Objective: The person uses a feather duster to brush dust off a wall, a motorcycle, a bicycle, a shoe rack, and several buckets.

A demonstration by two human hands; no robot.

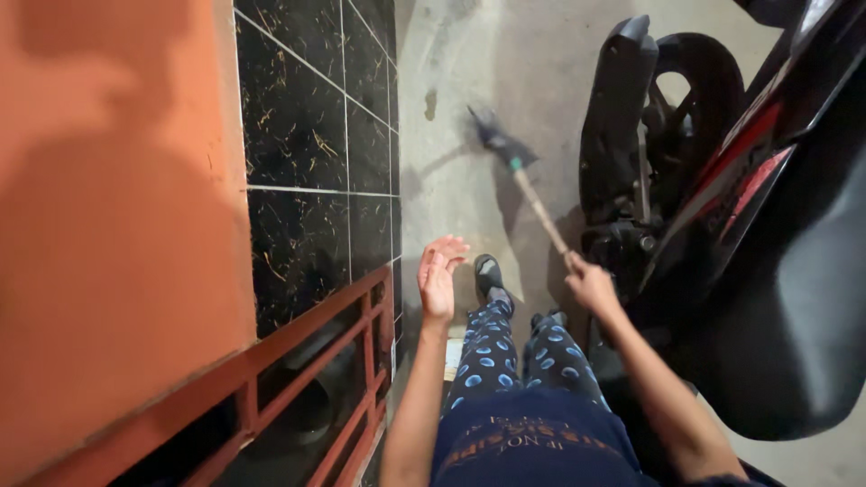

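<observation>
My right hand (591, 284) grips the wooden stick of a broom (539, 209). The broom's dark bristle head (498, 142) rests on the grey concrete floor ahead, near the motorcycle's rear wheel. My left hand (439, 275) is raised in front of me, palm open, fingers spread, and holds nothing. Below it are my legs in dark trousers with blue dots, and a foot in a dark sandal (488, 275) on the floor.
A black and red motorcycle (722, 198) fills the right side, close to my right arm. On the left stand an orange wall (108, 225), black tiles (307, 153) and an orange metal railing (307, 379). The concrete floor (487, 63) runs between them.
</observation>
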